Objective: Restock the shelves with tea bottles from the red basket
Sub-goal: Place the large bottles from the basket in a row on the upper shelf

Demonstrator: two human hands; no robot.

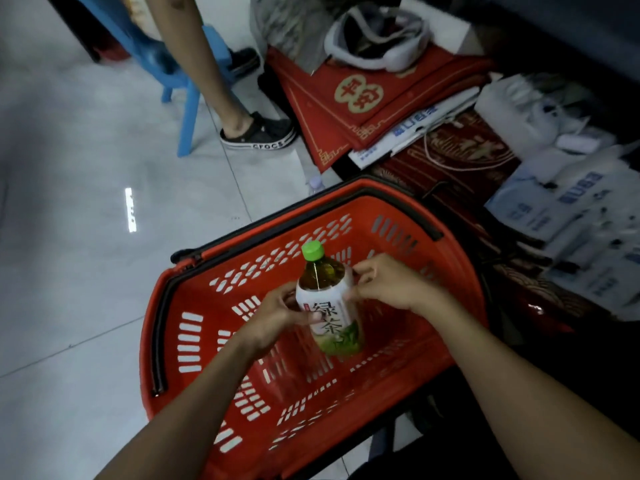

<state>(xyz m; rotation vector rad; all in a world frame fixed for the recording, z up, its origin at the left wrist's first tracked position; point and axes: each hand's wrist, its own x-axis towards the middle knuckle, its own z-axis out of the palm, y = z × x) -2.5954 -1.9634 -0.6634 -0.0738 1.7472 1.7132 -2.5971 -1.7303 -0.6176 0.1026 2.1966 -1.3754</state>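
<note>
A green tea bottle (327, 299) with a green cap and a white label is held upright above the red basket (180, 341). My left hand (277, 315) grips the bottle's left side at the label. My right hand (388, 282) holds its right shoulder with the fingertips. The basket sits on the tiled floor below my arms, and I see no other bottle inside it. No shelf is in view.
Another person's leg and black clog (259, 135) stand by a blue plastic chair (188, 109) at the top left. Red printed bags (363, 98), white bags (571, 209) and a small clear bottle (315, 183) lie just behind and right of the basket.
</note>
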